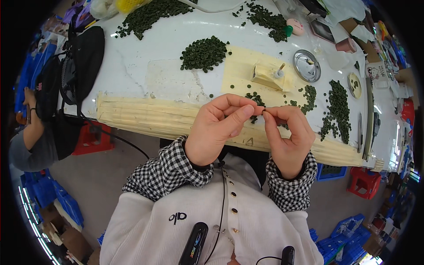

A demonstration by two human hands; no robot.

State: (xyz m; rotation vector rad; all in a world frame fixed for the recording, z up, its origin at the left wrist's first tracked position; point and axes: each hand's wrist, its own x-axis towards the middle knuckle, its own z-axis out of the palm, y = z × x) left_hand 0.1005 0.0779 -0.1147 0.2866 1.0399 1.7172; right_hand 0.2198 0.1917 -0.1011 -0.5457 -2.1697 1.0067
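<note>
Over the near table edge, my left hand (213,128) and my right hand (291,139) meet at their fingertips. Both are closed in a pinch around a small dark piece (264,110), mostly covered by the fingers. A little heap of small round dark green pieces (255,99) lies just beyond the fingertips, partly hidden by them. Farther off stands a block wrapped in yellowish tape (264,78), with a white-collared peg (280,70) upright on top. Another scatter of the green pieces (309,98) is right of the block.
Larger piles of green pieces lie at the middle (204,54), far left (148,17) and right (339,110). A round metal dish (306,66) sits beyond my right hand. A black bag (88,66) rests at left, near another person's arm (33,117). Yellowish padding (145,114) lines the table edge.
</note>
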